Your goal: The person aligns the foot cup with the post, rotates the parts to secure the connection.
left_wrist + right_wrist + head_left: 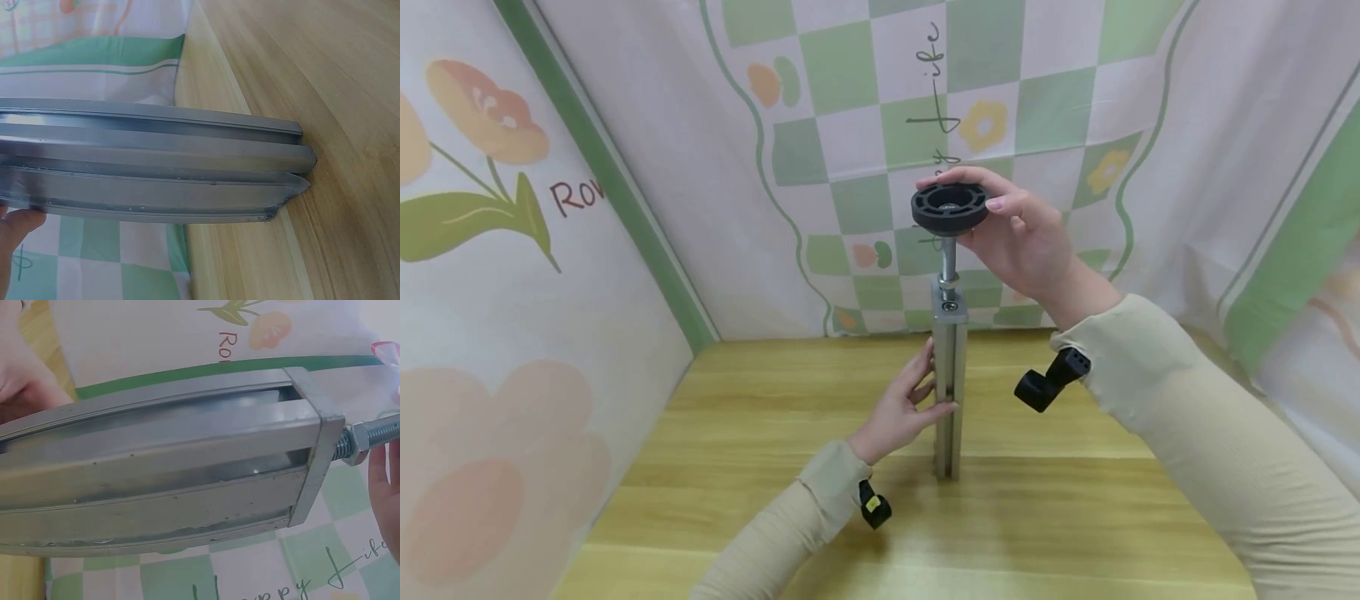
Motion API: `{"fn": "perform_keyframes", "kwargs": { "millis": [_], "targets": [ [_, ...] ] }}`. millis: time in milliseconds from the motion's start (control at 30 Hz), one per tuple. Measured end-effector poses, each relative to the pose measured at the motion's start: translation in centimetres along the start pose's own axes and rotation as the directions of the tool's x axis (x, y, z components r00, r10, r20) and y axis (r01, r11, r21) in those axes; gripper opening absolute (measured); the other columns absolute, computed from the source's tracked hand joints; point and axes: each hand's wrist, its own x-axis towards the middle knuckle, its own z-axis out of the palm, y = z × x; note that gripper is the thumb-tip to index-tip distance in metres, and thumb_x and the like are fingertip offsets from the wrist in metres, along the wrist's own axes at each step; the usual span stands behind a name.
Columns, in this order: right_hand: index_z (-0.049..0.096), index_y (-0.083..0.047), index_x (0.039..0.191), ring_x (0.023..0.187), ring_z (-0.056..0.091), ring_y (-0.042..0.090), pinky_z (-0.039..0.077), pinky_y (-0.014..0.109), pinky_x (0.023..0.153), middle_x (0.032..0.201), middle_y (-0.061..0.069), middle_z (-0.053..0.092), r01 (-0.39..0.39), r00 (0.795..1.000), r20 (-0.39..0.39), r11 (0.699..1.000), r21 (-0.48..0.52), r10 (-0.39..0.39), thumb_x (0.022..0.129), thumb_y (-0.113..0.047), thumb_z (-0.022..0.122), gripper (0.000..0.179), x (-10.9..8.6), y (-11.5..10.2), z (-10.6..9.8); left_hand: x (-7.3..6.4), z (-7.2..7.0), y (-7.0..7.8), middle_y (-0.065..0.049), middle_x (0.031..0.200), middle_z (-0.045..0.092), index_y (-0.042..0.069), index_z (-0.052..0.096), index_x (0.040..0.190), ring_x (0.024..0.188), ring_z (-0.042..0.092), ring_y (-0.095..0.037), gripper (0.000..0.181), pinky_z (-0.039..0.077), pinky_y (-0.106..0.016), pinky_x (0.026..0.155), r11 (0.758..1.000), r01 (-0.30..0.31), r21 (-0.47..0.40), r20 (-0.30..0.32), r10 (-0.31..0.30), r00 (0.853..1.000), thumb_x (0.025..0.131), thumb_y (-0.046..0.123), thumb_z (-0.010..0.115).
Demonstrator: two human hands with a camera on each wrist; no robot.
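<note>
A slotted aluminium profile stands upright on the table. On its top end a flat metal plate carries a threaded bolt with a hex nut. Atop the bolt is a round black levelling foot, its ribbed side facing up. My right hand holds the foot by its edge, thumb at the near right and fingers behind. Lower down, my left hand grips the profile from the left, thumb across the near face. The left wrist view shows the profile's lower end against the wood.
The wood-grain table ends at a patterned cloth behind the profile. More printed cloth hangs along the left side. A black wrist mount sticks out below the right sleeve.
</note>
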Motion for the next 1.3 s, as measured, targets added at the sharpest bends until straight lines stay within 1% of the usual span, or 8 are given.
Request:
{"fn": "perform_keyframes", "kwargs": {
  "millis": [167, 367, 533, 633, 933, 1100, 1200, 1300],
  "targets": [
    [0.059, -0.010, 0.117, 0.116, 0.048, 0.024, 0.041, 0.029, 0.100, 0.128, 0.012, 0.050, 0.018, 1.000, 0.011, 1.000, 0.016, -0.018, 0.087, -0.011, 0.036, 0.038, 0.0, 0.1, -0.3, 0.1, 0.1, 0.1, -0.019, 0.156, 0.015, 0.004, 0.007, 0.151, 0.135, 0.033, -0.038, 0.087, 0.036, -0.038, 0.109, 1.000, 0.003, 0.006, 0.000, -0.003, 1.000, 0.085, -0.010, 0.062],
    [0.060, -0.008, 0.117, 0.119, 0.047, 0.026, 0.041, 0.029, 0.102, 0.129, 0.014, 0.050, 0.042, 0.998, 0.045, 0.999, 0.023, -0.043, 0.089, -0.012, 0.042, 0.033, -0.1, 0.0, -0.5, 0.1, 0.0, 0.1, -0.018, 0.156, 0.016, 0.005, 0.008, 0.151, 0.134, 0.034, -0.038, 0.086, 0.036, -0.038, 0.109, 1.000, 0.008, 0.006, 0.006, -0.008, 1.000, 0.085, -0.009, 0.062],
    [0.063, -0.010, 0.113, 0.127, 0.042, 0.029, 0.040, 0.027, 0.104, 0.130, 0.013, 0.051, 0.061, 0.997, 0.041, 0.998, 0.017, -0.061, 0.091, -0.011, 0.050, 0.025, -0.1, 0.2, -0.6, 0.0, -0.1, 0.1, -0.017, 0.157, 0.013, 0.005, 0.007, 0.151, 0.136, 0.032, -0.037, 0.087, 0.036, -0.038, 0.109, 1.000, 0.014, -0.003, 0.008, -0.014, 1.000, 0.086, -0.010, 0.061],
    [0.064, -0.011, 0.112, 0.128, 0.042, 0.029, 0.039, 0.026, 0.104, 0.130, 0.012, 0.052, 0.071, 0.997, 0.032, 0.997, -0.008, -0.071, 0.092, -0.011, 0.052, 0.024, -0.1, 0.3, -0.6, -0.1, -0.2, 0.1, -0.017, 0.157, 0.013, 0.006, 0.006, 0.151, 0.136, 0.032, -0.037, 0.087, 0.036, -0.037, 0.109, 1.000, 0.018, -0.005, 0.006, -0.018, 1.000, 0.086, -0.009, 0.061],
    [0.066, -0.012, 0.109, 0.127, 0.044, 0.029, 0.033, 0.029, 0.109, 0.128, 0.012, 0.055, 0.076, 0.997, -0.014, 0.995, -0.070, -0.078, 0.091, -0.008, 0.053, 0.022, -0.5, 0.1, 0.1, -0.2, -0.2, 0.1, -0.016, 0.157, 0.014, 0.006, 0.007, 0.151, 0.136, 0.032, -0.037, 0.087, 0.036, -0.035, 0.109, 1.000, 0.016, -0.004, 0.009, -0.016, 1.000, 0.085, -0.010, 0.061],
    [0.067, -0.013, 0.105, 0.127, 0.043, 0.030, 0.030, 0.030, 0.111, 0.127, 0.011, 0.056, 0.068, 0.993, -0.084, 0.990, -0.123, -0.079, 0.089, -0.002, 0.051, 0.025, -0.7, 0.0, 0.6, -0.3, -0.2, 0.1, -0.015, 0.158, 0.011, 0.004, 0.005, 0.151, 0.137, 0.030, -0.036, 0.087, 0.035, -0.034, 0.110, 1.000, 0.014, -0.006, 0.014, -0.014, 1.000, 0.085, -0.011, 0.061],
    [0.068, -0.014, 0.102, 0.125, 0.045, 0.028, 0.034, 0.027, 0.108, 0.126, 0.010, 0.056, 0.066, 0.988, -0.131, 0.984, -0.163, -0.088, 0.086, 0.001, 0.048, 0.030, -0.8, 0.1, 0.8, -0.3, -0.2, 0.1, -0.015, 0.158, 0.011, 0.004, 0.006, 0.151, 0.137, 0.030, -0.036, 0.087, 0.035, -0.034, 0.109, 1.000, 0.010, -0.007, 0.012, -0.010, 1.000, 0.085, -0.011, 0.061],
    [0.069, -0.015, 0.103, 0.119, 0.050, 0.023, 0.041, 0.023, 0.102, 0.124, 0.009, 0.058, 0.084, 0.981, -0.157, 0.980, -0.182, -0.113, 0.085, 0.004, 0.047, 0.034, -0.8, 0.2, 1.0, -0.3, -0.2, 0.0, -0.015, 0.157, 0.012, 0.005, 0.006, 0.151, 0.137, 0.030, -0.037, 0.088, 0.036, -0.035, 0.109, 1.000, 0.002, -0.010, 0.009, -0.002, 1.000, 0.085, -0.011, 0.061]
  ]
}}
